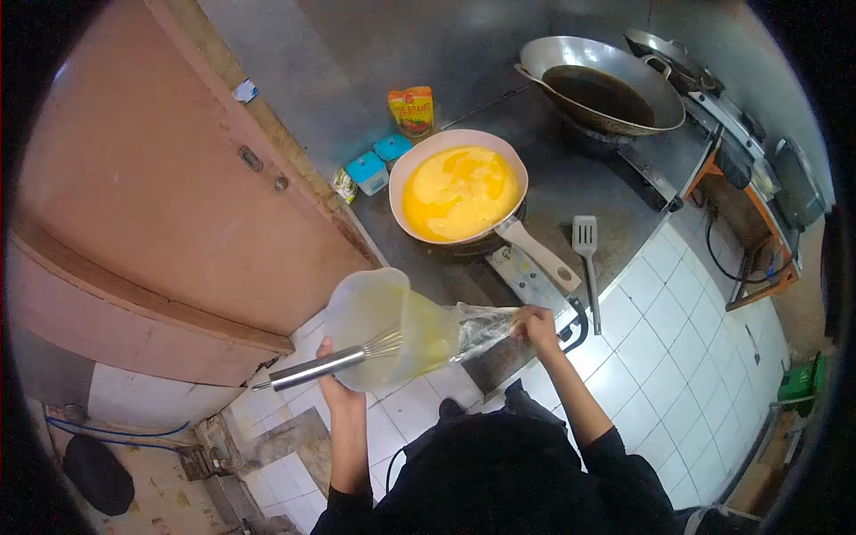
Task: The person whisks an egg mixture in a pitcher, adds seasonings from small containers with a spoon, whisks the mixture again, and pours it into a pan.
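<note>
A translucent white plastic jug point(428, 325) lies tilted in front of me, its mouth toward the left and yellow residue on its wall. My left hand point(343, 392) is closed around the rim side of the jug. A whisk point(316, 367) with a steel handle rests in the jug's mouth by my left thumb, its wires inside. My right hand point(535, 328) pinches a clear, crinkled-looking plastic piece point(486, 330) at the jug's other end. Beyond both hands, a pale frying pan point(399, 214) holds yellow liquid egg point(464, 192) on the burner.
A slotted spatula point(585, 245) lies right of the pan's handle. Behind stand a large wok point(557, 53) with dark oil, an orange-yellow pouch point(411, 111) and blue-lidded containers point(367, 174). A pinkish door point(169, 169) is at left; white tiles point(660, 339) cover the floor.
</note>
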The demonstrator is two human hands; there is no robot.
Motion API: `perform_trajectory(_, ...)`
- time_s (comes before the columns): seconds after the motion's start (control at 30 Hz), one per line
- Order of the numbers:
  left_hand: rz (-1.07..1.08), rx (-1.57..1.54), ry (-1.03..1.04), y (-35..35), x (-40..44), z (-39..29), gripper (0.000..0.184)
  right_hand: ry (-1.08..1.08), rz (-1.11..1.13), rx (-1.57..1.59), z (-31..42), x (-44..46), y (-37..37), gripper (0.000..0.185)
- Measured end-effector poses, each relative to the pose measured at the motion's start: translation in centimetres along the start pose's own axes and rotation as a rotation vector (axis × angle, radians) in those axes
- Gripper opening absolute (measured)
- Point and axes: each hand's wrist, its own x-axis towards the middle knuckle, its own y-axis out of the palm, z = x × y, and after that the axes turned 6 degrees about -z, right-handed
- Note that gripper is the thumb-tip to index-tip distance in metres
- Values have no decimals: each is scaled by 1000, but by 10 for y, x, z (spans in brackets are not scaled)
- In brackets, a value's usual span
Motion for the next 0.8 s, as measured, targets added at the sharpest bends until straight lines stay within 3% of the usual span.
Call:
perform_trajectory(0.13, -51, 51, 92, -19, 11, -19, 41, -35, -111, 50, -2, -6, -22, 21)
perform_trajectory(0.27, -132, 82, 139, -25, 13, -13, 34, -226, 58, -28, 29, -39, -32, 19)
perform_trajectory(0.57, -216, 278, 115, -36, 10, 100, 39, -341, 213, -386, 130, -79, -61, 11)
perform_trajectory(0.67, -186, 422, -21, -43, 6, 131, 33, -432, 210, -357, 164, -82, -71, 12)
perform_trajectory(0.73, 6, 428, -39, -44, 1, 150, 24, -416, 220, -366, 194, -83, -72, 12)
perform_trajectory(0.8, -56, 402, -43, -24, -15, 157, 21, -528, 276, -410, 220, -82, -68, 11)
